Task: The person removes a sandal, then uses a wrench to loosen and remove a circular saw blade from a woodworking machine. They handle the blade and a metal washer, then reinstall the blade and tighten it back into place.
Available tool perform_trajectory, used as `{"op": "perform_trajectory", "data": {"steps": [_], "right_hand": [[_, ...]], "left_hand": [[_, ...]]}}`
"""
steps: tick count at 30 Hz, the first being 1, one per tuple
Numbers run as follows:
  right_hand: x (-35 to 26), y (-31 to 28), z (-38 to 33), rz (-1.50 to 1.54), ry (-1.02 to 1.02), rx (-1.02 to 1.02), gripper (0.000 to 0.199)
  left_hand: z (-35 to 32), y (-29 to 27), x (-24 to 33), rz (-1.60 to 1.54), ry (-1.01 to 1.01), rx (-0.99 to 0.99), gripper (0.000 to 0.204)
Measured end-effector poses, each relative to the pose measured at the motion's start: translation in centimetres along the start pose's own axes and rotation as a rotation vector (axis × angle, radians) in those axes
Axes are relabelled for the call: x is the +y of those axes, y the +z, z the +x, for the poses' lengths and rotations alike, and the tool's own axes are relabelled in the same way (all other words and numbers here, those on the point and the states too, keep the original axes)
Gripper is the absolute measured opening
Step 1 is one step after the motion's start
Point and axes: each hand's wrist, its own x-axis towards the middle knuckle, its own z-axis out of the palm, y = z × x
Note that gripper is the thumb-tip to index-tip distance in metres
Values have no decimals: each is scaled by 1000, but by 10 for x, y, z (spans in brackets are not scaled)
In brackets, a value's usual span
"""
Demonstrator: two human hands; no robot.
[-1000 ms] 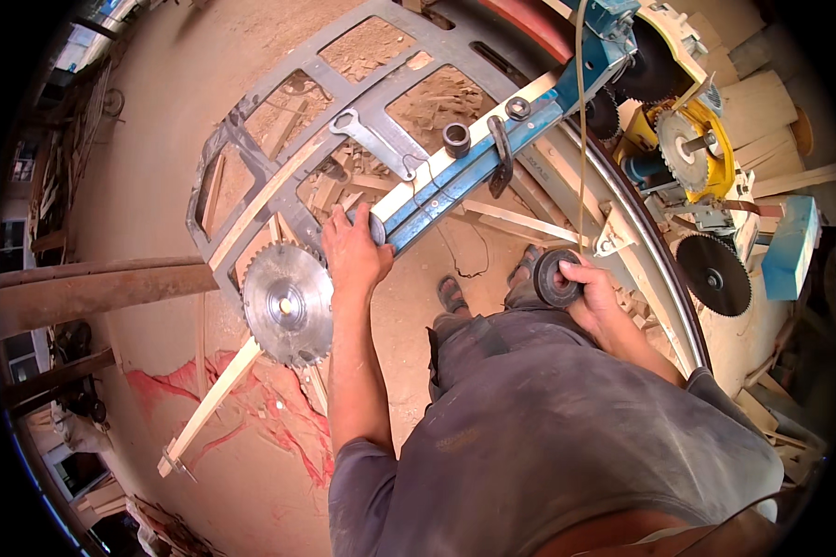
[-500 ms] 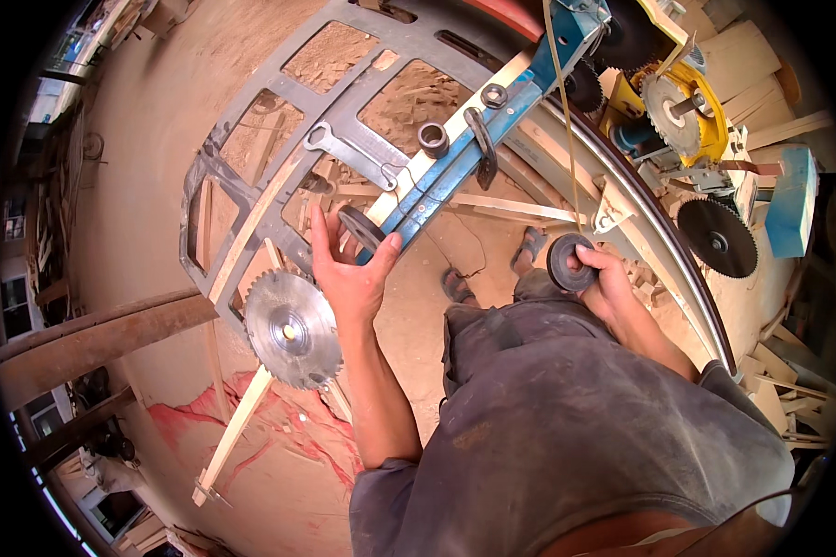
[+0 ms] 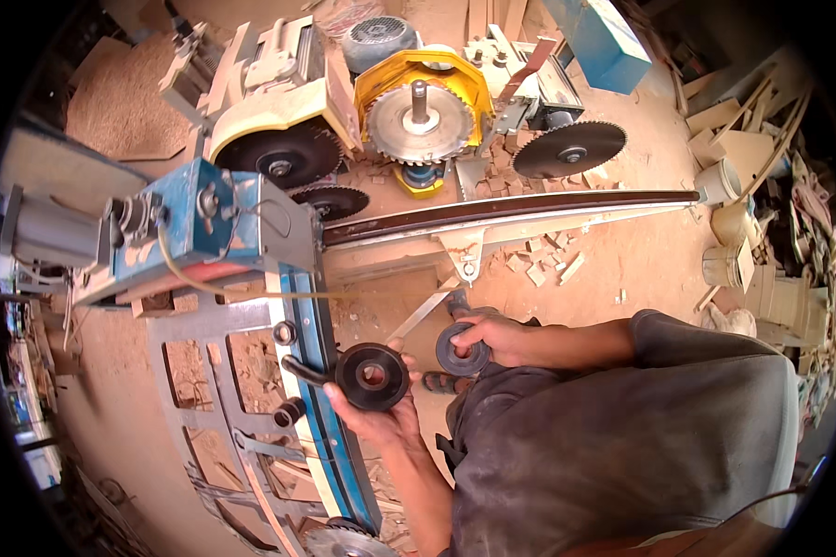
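**Drops, knocks and cuts: the hazards at hand**

The slotted grey plate (image 3: 190, 327) lies at the left; its openings show ground, so a small part fumbled above it could fall through. A long dark-topped rail (image 3: 520, 208) crosses beyond the hands. The blue-and-cream beam (image 3: 342, 455) runs close by the left hand (image 3: 390, 420), and a careless turn could knock knuckles against its edge.

Three toothed circular blades stand bare-edged: a bright blade (image 3: 395, 128) in a yellow guard, a dark blade (image 3: 571, 150) right of it, and a partly shown lower blade (image 3: 339, 544). The last sits near the left forearm; swinging that ungloved arm sideways could cut skin.

The left hand grasps a black flange collar (image 3: 355, 382) beside the beam; whether they touch, I cannot tell. The right hand (image 3: 497, 339) grips a dark grey flange collar (image 3: 450, 357), thumb at its bore. A loosened hold could drop either near a sandalled foot (image 3: 444, 382).

On the beam, a dark sleeve (image 3: 288, 412) and a nut (image 3: 285, 332) look unfastened; a bump could send them off.
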Motion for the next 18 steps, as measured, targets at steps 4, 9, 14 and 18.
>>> {"op": "perform_trajectory", "data": {"steps": [4, 9, 14, 18], "right_hand": [[-36, -45, 7, 117, -70, 88, 27], [-92, -98, 5, 286, -275, 74, 21], [-132, -147, -7, 456, -439, 141, 23], [-142, -176, -15, 536, -483, 231, 22]], "left_hand": [[84, 103, -29, 527, 204, -62, 66], [204, 228, -52, 1058, 594, -386, 85], [295, 298, -87, 1742, 934, -373, 101], [336, 312, -111, 1941, 886, -471, 104]]}}
